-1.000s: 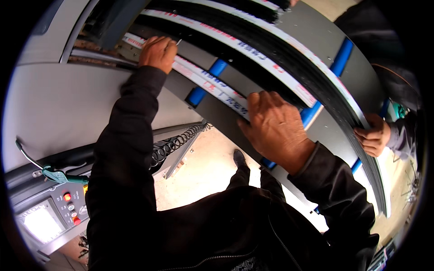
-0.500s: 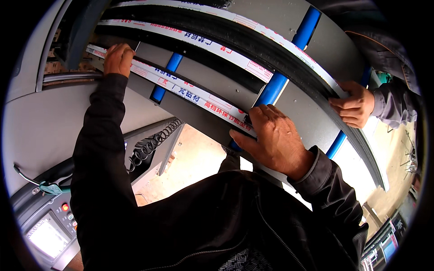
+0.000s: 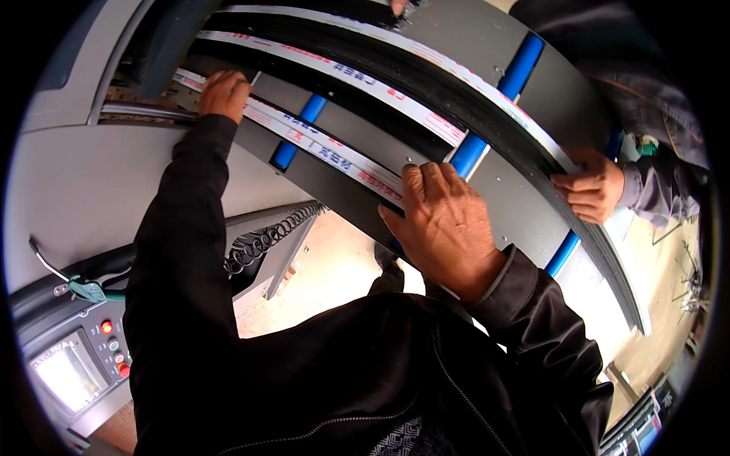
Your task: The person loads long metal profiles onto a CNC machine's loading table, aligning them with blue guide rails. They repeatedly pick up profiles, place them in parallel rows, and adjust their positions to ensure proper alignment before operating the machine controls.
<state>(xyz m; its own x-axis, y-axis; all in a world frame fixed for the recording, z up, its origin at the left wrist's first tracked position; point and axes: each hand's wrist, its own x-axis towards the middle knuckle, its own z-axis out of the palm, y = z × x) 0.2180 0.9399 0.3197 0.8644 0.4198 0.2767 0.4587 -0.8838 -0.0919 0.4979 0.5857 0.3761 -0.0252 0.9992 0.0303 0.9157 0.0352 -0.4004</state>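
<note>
My fingers (image 3: 413, 185) are holding close together over the film-covered profile (image 3: 304, 135), left hand (image 3: 225, 96) and right hand (image 3: 449, 232) gripping it on either side of the blue roller (image 3: 312, 109) beneath, probably for steadiness; beyond that roller, a second profile (image 3: 342, 71) is lying.

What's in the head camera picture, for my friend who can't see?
A person's left hand and right hand hold a long white-faced strip at a grey table with blue rollers. Another person's hand touches a longer strip beyond it.

Near white strip (image 3: 328, 152) — right end out of sight behind the right hand (image 3: 447, 228)
</note>
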